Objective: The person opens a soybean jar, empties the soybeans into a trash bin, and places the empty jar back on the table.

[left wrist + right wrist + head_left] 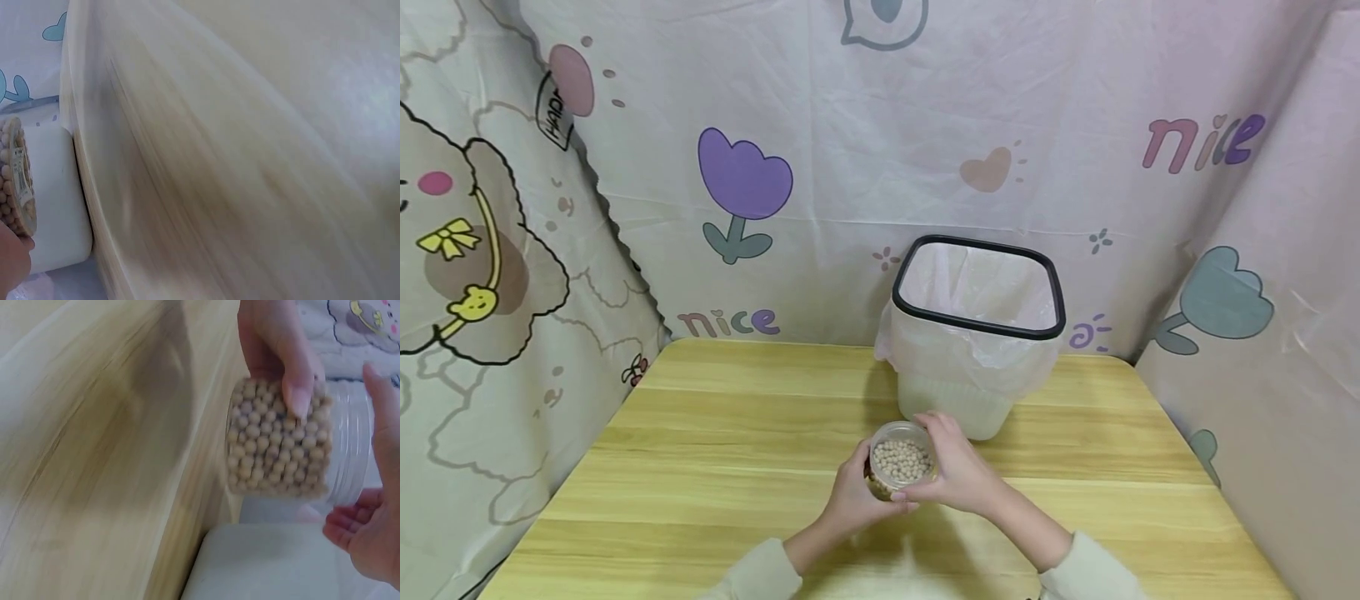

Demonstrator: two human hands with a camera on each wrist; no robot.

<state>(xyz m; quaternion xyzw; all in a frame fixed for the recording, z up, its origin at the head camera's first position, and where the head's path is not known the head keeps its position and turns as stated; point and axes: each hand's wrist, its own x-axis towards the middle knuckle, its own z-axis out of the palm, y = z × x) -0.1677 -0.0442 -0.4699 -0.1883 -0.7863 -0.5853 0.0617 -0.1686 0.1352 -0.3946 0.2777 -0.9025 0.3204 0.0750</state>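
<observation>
A clear plastic jar (901, 461) full of small beige balls is held off the table between both hands, its top tilted toward the head camera. My left hand (853, 500) grips the jar's body from the left and below; its thumb lies along the side in the right wrist view. Around the clear ridged top end, my right hand (961, 468) curls its thumb and fingers. Whether a separate clear lid sits there, I cannot tell. The left wrist view catches the jar's base (24, 181), bearing a white label, at its left edge.
Just beyond the hands stands a pale bin (951, 404) with a black rim (1060, 304) and a thin plastic liner (977, 358) folded over it. The wood-grain table (700, 450) is bordered by printed cloth (820, 167) behind and at both sides.
</observation>
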